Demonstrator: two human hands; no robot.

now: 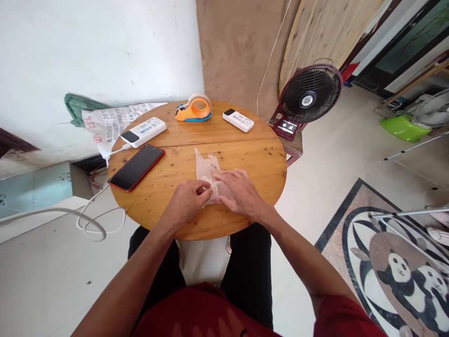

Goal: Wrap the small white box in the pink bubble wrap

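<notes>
sack lettering: rows of dark characters and digits, with red marks alongside, covered a white sack (pixel 101 125) by the wall; "201" could be picked out, the rest was too small to read surely.
power bank print: blue and grey markings showed on the left white power bank (pixel 150 131) and on the right white power bank (pixel 241 121), both too fine to read.
left hand: the person's left hand (pixel 189 199) was curled, thumb and forefinger drawn together in a pinch on the near left edge of a crumpled piece of bubble wrap (pixel 205 167).
right hand: the right hand (pixel 241 191) was loosely open, fingers stretched over the wrap's right side and touching it, thumb set apart nearer the body.
bubble wrap: the translucent piece lay on the round wooden table (pixel 261 159) between and partly beneath both hands, its torn, pointed end reaching beyond the fingertips.
tabletop, far side: an orange-and-blue tape dispenser (pixel 185 113) stood between the two power banks, well apart from the hands.
tabletop, left: a phone in a red case (pixel 136 167) lay dark-screened, near a white cable (pixel 119 150) plugged into the left power bank.
floor, right: an electric fan (pixel 307 93) stood beside the table, and two pandas decorated a floor panel (pixel 394 276).
</notes>
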